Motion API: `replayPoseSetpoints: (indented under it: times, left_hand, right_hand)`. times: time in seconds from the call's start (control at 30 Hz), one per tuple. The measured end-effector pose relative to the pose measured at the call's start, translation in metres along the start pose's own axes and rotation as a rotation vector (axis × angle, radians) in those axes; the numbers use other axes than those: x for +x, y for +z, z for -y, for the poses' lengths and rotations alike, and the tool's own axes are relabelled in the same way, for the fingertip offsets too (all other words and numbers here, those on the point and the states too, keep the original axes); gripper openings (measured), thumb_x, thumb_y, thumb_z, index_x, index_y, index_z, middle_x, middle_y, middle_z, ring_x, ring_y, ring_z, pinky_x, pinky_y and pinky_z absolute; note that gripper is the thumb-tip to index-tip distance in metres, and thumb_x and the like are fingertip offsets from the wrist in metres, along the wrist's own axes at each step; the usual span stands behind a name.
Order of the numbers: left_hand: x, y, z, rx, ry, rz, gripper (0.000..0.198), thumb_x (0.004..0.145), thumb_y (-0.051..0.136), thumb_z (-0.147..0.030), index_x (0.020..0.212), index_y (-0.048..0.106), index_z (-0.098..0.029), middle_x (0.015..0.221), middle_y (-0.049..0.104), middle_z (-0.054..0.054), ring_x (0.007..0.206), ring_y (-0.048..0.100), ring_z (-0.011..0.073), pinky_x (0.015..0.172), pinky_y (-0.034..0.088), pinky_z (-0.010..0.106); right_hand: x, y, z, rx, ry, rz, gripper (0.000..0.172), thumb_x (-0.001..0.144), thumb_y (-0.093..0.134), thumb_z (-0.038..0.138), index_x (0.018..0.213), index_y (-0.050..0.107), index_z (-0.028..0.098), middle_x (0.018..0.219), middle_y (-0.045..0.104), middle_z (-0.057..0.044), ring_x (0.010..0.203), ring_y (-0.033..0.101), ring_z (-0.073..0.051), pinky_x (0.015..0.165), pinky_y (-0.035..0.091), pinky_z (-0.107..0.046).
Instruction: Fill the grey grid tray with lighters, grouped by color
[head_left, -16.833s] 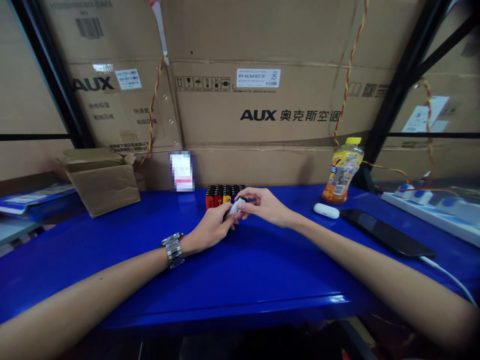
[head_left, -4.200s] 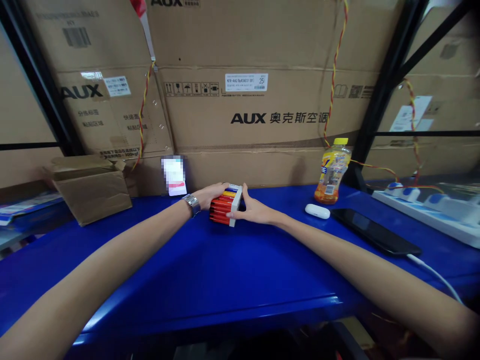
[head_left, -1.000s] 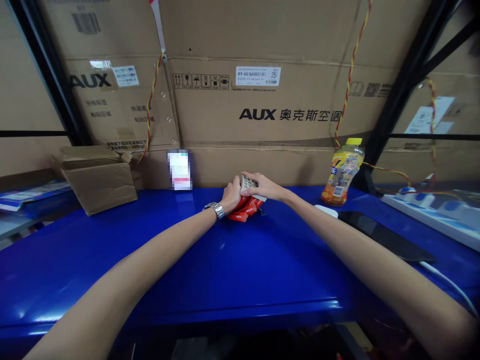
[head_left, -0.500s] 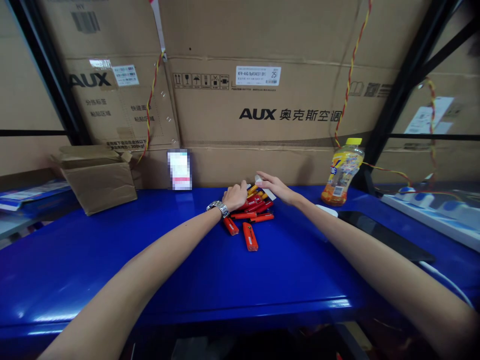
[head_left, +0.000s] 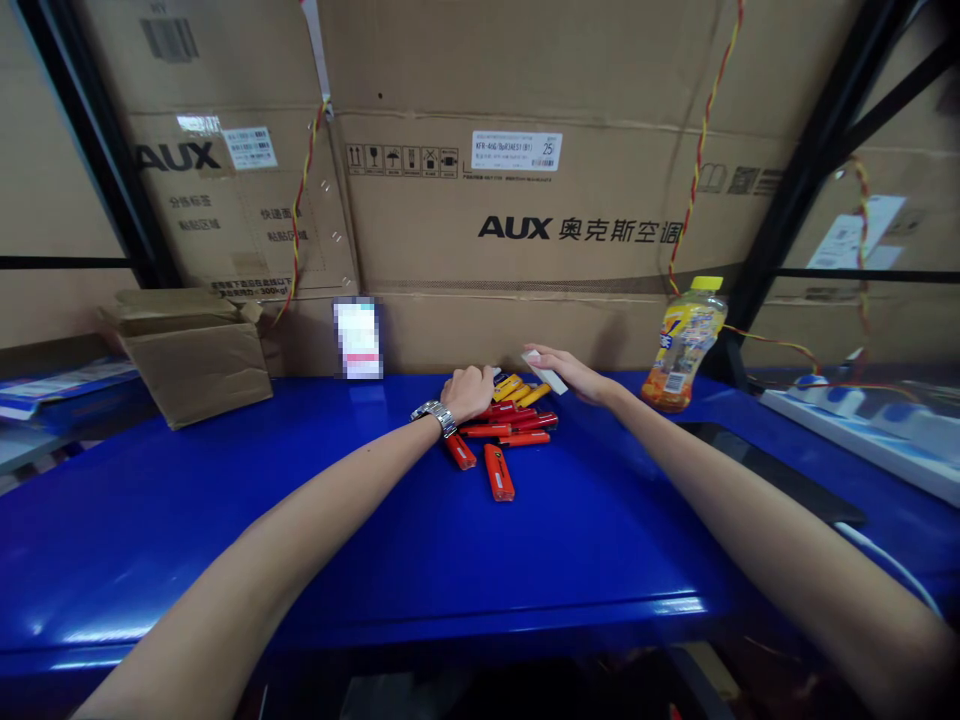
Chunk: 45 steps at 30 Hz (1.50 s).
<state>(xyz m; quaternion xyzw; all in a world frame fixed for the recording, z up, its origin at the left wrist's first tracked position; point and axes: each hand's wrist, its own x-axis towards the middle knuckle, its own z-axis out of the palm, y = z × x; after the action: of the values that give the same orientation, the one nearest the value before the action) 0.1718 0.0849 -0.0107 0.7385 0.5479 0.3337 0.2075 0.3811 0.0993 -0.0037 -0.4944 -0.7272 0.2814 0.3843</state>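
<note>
A pile of lighters in red, orange and yellow lies on the blue tabletop in front of me, among them a yellow lighter (head_left: 533, 396) and a dark red lighter (head_left: 534, 422). Nearest to me are an orange lighter (head_left: 499, 473) and another orange lighter (head_left: 460, 451). My left hand (head_left: 469, 392), with a metal watch on its wrist, is at the pile's left side with its fingers curled; a bit of white shows by the fingertips, too small to name. My right hand (head_left: 571, 374) grips a flat white piece (head_left: 550, 374) at the pile's right edge.
A phone with a lit, blurred screen (head_left: 358, 338) leans against the large cardboard box (head_left: 420, 240). At left stands a small open carton (head_left: 202, 360). To the right are a drink bottle (head_left: 684, 345), a dark tablet-like slab (head_left: 765, 468) and a white power strip (head_left: 862, 430).
My right hand has shifted slightly right with the white piece, away from the yellow lighters, which now show more fully. My left hand stays nearly in place.
</note>
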Motion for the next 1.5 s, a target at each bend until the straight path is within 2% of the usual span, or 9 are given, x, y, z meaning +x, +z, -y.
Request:
replayPoseSetpoints:
  times: [0.4, 0.5, 0.6, 0.7, 0.87, 0.97, 1.13, 1.27, 1.5]
  left_hand:
    - [0.005, -0.022, -0.01, -0.336, 0.07, -0.052, 0.04, 0.084, 0.047, -0.041, 0.052, 0.054, -0.019, 0.073, 0.068, 0.014, 0.092, 0.063, 0.0314, 0.086, 0.04, 0.038]
    - [0.002, -0.038, -0.021, -0.461, 0.046, 0.068, 0.046, 0.088, 0.041, -0.048, 0.059, 0.057, -0.016, 0.065, 0.065, 0.012, 0.066, 0.064, 0.0262, 0.07, 0.046, 0.038]
    - [-0.009, -0.053, -0.027, -0.782, 0.035, 0.394, 0.04, 0.086, 0.047, -0.05, 0.072, 0.061, -0.016, 0.058, 0.061, 0.007, 0.058, 0.059, 0.0205, 0.061, 0.046, 0.033]
    - [-0.023, -0.065, -0.024, -0.878, 0.102, 0.475, 0.024, 0.082, 0.059, -0.038, 0.079, 0.061, -0.014, 0.062, 0.062, 0.006, 0.055, 0.056, 0.0164, 0.056, 0.043, 0.029]
    - [-0.042, -0.098, 0.01, -0.509, 0.262, 0.265, 0.031, 0.07, 0.072, -0.041, 0.085, 0.058, -0.018, 0.07, 0.062, 0.004, 0.06, 0.055, 0.0164, 0.051, 0.036, 0.024]
    - [-0.052, -0.126, 0.042, -0.024, 0.309, 0.127, 0.049, 0.054, 0.081, -0.043, 0.09, 0.057, -0.02, 0.077, 0.061, 0.003, 0.063, 0.054, 0.0175, 0.053, 0.034, 0.025]
    - [-0.069, -0.155, 0.092, 0.254, 0.191, 0.208, 0.066, 0.053, 0.077, -0.051, 0.106, 0.054, -0.02, 0.101, 0.064, 0.009, 0.087, 0.06, 0.0274, 0.069, 0.041, 0.03]
    - [-0.082, -0.156, 0.106, 0.245, 0.165, 0.306, 0.071, 0.055, 0.075, -0.05, 0.115, 0.052, -0.02, 0.116, 0.061, 0.012, 0.104, 0.057, 0.0307, 0.082, 0.041, 0.034]
    - [-0.087, -0.133, 0.084, 0.283, 0.27, 0.412, 0.068, 0.073, 0.063, -0.056, 0.126, 0.045, -0.018, 0.126, 0.056, 0.016, 0.111, 0.053, 0.0304, 0.088, 0.04, 0.037]
  right_hand:
    - [-0.012, -0.001, 0.039, 0.027, -0.175, -0.079, 0.064, 0.074, 0.059, 0.052, 0.13, 0.046, 0.024, 0.121, 0.059, -0.009, 0.11, 0.054, -0.03, 0.095, 0.041, -0.048]
    - [-0.015, 0.016, 0.058, 0.041, -0.306, -0.091, 0.075, 0.066, 0.068, 0.054, 0.128, 0.041, 0.022, 0.117, 0.057, -0.01, 0.105, 0.055, -0.029, 0.091, 0.043, -0.046]
    - [-0.02, 0.041, 0.076, -0.005, -0.469, -0.081, 0.089, 0.055, 0.078, 0.052, 0.128, 0.036, 0.023, 0.126, 0.048, -0.011, 0.115, 0.048, -0.029, 0.098, 0.038, -0.045]
    - [-0.027, 0.06, 0.088, -0.106, -0.581, -0.08, 0.093, 0.054, 0.079, 0.052, 0.131, 0.033, 0.027, 0.135, 0.038, -0.01, 0.127, 0.037, -0.03, 0.105, 0.03, -0.047]
    - [-0.036, 0.07, 0.094, -0.229, -0.63, -0.077, 0.098, 0.065, 0.07, 0.056, 0.143, 0.017, 0.026, 0.148, 0.022, -0.011, 0.135, 0.027, -0.03, 0.109, 0.025, -0.048]
    - [-0.044, 0.073, 0.092, -0.342, -0.561, 0.009, 0.075, 0.077, 0.059, 0.056, 0.138, 0.032, 0.023, 0.141, 0.037, -0.013, 0.128, 0.039, -0.029, 0.104, 0.033, -0.047]
    - [-0.056, 0.09, 0.087, -0.623, -0.508, 0.134, 0.052, 0.08, 0.054, 0.056, 0.113, 0.059, 0.016, 0.119, 0.057, -0.016, 0.11, 0.051, -0.032, 0.094, 0.039, -0.048]
    - [-0.055, 0.106, 0.085, -0.75, -0.483, 0.149, 0.047, 0.08, 0.051, 0.056, 0.096, 0.068, 0.015, 0.103, 0.062, -0.016, 0.099, 0.054, -0.031, 0.087, 0.04, -0.047]
    - [-0.05, 0.101, 0.081, -0.85, -0.452, 0.159, 0.029, 0.08, 0.053, 0.04, 0.064, 0.062, 0.018, 0.083, 0.063, -0.01, 0.084, 0.055, -0.024, 0.077, 0.041, -0.037]
